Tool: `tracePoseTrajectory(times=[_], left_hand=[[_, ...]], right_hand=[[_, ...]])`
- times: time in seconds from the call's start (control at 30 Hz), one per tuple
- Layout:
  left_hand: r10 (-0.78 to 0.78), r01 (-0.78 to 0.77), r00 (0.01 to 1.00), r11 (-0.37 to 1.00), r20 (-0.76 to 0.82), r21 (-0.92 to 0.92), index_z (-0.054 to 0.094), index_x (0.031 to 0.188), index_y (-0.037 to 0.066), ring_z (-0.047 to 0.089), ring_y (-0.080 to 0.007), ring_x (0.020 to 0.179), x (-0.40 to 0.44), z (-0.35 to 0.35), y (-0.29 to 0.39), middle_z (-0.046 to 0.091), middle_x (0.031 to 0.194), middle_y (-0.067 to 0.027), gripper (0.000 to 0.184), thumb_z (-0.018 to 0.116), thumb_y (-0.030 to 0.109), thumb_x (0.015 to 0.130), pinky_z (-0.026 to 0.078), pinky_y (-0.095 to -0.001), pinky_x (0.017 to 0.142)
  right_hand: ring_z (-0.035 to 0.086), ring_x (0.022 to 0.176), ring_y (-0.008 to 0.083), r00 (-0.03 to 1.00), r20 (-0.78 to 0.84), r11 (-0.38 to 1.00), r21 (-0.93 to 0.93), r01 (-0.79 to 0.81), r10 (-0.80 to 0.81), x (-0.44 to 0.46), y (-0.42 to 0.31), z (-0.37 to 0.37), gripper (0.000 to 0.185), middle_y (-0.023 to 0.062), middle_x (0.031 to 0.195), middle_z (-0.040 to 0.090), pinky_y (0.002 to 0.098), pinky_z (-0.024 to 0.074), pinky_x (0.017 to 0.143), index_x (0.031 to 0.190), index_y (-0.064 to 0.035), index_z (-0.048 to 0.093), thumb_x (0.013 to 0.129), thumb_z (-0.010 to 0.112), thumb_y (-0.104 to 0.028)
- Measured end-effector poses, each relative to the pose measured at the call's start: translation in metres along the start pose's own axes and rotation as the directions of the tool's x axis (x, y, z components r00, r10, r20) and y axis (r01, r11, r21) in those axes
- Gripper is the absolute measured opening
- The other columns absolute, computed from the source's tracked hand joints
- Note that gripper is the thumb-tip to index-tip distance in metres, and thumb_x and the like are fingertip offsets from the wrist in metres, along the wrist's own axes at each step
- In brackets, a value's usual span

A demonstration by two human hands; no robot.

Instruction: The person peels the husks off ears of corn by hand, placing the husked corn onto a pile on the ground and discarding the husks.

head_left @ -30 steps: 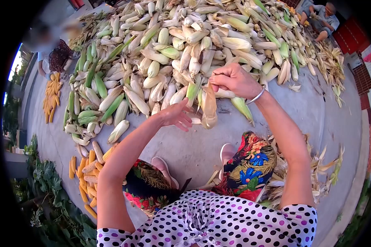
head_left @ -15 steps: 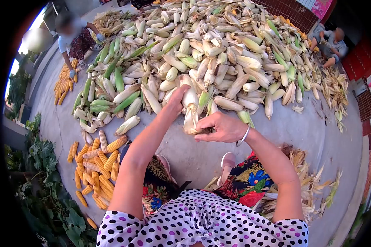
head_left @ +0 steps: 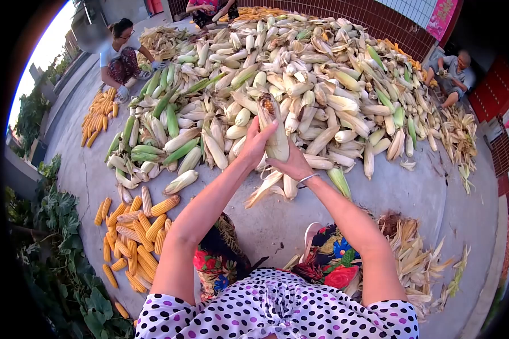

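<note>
The left hand [head_left: 257, 142] clasps a part-open ear [head_left: 278, 141], the right hand [head_left: 294, 164] grips its lower end, before the broad heap [head_left: 328, 79] blocking the way ahead; yellow cobs [head_left: 136, 240] lie left, loose husks [head_left: 415, 257] right.

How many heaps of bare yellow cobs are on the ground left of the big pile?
2: a near heap beside your left arm, and a far heap by the crouching person. The big pile may hide more.

left hand [head_left: 257, 142] and right hand [head_left: 293, 165] hold a husked-over corn ear [head_left: 277, 140], kernels [head_left: 267, 105] peeking out.
</note>
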State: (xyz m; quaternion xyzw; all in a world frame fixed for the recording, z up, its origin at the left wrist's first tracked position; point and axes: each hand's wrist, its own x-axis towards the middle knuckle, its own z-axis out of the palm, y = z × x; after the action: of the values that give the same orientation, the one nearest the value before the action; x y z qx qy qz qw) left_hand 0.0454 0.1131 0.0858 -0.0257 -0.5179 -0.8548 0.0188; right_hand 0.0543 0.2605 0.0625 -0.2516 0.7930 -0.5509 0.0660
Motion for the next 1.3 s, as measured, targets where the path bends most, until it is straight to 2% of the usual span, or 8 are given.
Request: tracePoseTrajectory(times=[0.07, 0.27, 0.37, 0.5, 0.6, 0.87, 1.23, 1.3], left_hand=[[0.006, -0.005, 1.0, 0.999, -0.024, 0.038, 0.048, 0.121, 0.005, 0.052, -0.0126, 0.099, 0.004, 0.003, 0.003, 0.055, 0.106, -0.0038, 0.042, 0.055, 0.034, 0.091, 0.043, -0.0295, 0.087], [0.037, -0.06, 0.98, 0.992, -0.196, -0.109, 0.052, 0.104, 0.003, 0.057, -0.0164, 0.095, 0.02, -0.016, 0.011, 0.058, 0.099, -0.0065, 0.024, 0.05, 0.022, 0.091, 0.047, -0.0325, 0.083], [0.079, -0.123, 0.968, 0.977, -0.236, -0.175, 0.053, 0.091, 0.004, 0.052, -0.0127, 0.079, 0.027, -0.026, 0.014, 0.054, 0.082, -0.0034, 0.015, 0.048, 0.018, 0.088, 0.044, -0.0285, 0.073], [0.125, -0.16, 0.943, 0.983, -0.307, -0.091, 0.057, 0.09, 0.0, 0.057, -0.0146, 0.067, 0.028, -0.033, 0.007, 0.061, 0.077, -0.0068, 0.024, 0.045, 0.02, 0.093, 0.047, -0.0284, 0.064], [0.133, -0.183, 0.933, 0.976, -0.335, -0.12, 0.058, 0.094, -0.004, 0.064, -0.0223, 0.075, 0.026, -0.031, 0.009, 0.065, 0.085, -0.016, 0.027, 0.043, 0.018, 0.093, 0.053, -0.0332, 0.069], [0.048, -0.114, 0.95, 0.973, -0.31, -0.2, 0.059, 0.094, -0.008, 0.065, -0.0233, 0.078, 0.027, -0.025, 0.01, 0.066, 0.089, -0.0184, 0.029, 0.042, 0.015, 0.093, 0.053, -0.0332, 0.07], [-0.032, -0.121, 0.904, 0.937, -0.426, -0.327, 0.056, 0.091, -0.01, 0.064, -0.0248, 0.064, 0.039, -0.037, 0.007, 0.064, 0.081, -0.0184, 0.025, 0.041, 0.01, 0.094, 0.054, -0.0345, 0.058], [-0.155, -0.066, 0.912, 0.858, -0.381, -0.509, 0.05, 0.082, -0.003, 0.054, -0.0172, 0.054, 0.027, -0.015, 0.02, 0.054, 0.067, -0.0086, 0.021, 0.038, 0.009, 0.094, 0.049, -0.0327, 0.053]], right_hand=[[0.056, 0.105, 0.0305, 0.999, -0.053, 1.0, -0.024, -0.001, 0.0, 0.003, 0.006, 0.009, 0.078, 0.0214, 0.114, 0.056, 0.0362, 0.0433, 0.091, 0.126, 0.0017, 0.037, 0.066, 0.074, -0.032], [0.059, 0.097, 0.0353, 0.991, -0.081, 0.985, -0.125, -0.116, 0.106, -0.006, -0.018, 0.011, 0.07, 0.0239, 0.103, 0.06, 0.0397, 0.0453, 0.086, 0.12, 0.0021, 0.043, 0.065, 0.073, -0.03], [0.06, 0.094, 0.0363, 0.996, -0.055, 0.99, -0.121, -0.074, 0.068, -0.009, -0.012, 0.018, 0.07, 0.0244, 0.1, 0.06, 0.0401, 0.0461, 0.084, 0.118, 0.0041, 0.043, 0.065, 0.074, -0.03], [0.059, 0.096, 0.036, 0.997, -0.046, 0.991, -0.118, -0.063, 0.058, -0.012, -0.012, 0.03, 0.069, 0.0256, 0.101, 0.059, 0.0399, 0.0453, 0.085, 0.117, 0.006, 0.042, 0.066, 0.074, -0.027], [0.057, 0.098, 0.0362, 0.996, -0.059, 0.993, -0.094, -0.066, 0.061, -0.013, -0.01, 0.034, 0.067, 0.026, 0.103, 0.057, 0.0402, 0.0444, 0.086, 0.117, 0.0058, 0.041, 0.067, 0.073, -0.025], [0.055, 0.1, 0.0329, 0.988, -0.154, 0.999, -0.034, -0.011, 0.006, -0.02, 0.019, 0.056, 0.068, 0.0226, 0.108, 0.053, 0.0393, 0.0424, 0.088, 0.12, 0.004, 0.039, 0.069, 0.074, -0.024], [0.051, 0.108, 0.0268, 0.974, -0.119, 0.973, 0.107, 0.206, -0.193, 0.025, 0.059, 0.047, 0.072, 0.0152, 0.118, 0.05, 0.0338, 0.0394, 0.095, 0.128, -0.0009, 0.036, 0.071, 0.075, -0.017], [0.051, 0.108, 0.0259, 0.936, -0.136, 0.927, 0.15, 0.343, -0.325, 0.045, 0.071, 0.037, 0.069, 0.0137, 0.12, 0.048, 0.033, 0.0393, 0.095, 0.128, -0.0014, 0.036, 0.072, 0.074, -0.014]])
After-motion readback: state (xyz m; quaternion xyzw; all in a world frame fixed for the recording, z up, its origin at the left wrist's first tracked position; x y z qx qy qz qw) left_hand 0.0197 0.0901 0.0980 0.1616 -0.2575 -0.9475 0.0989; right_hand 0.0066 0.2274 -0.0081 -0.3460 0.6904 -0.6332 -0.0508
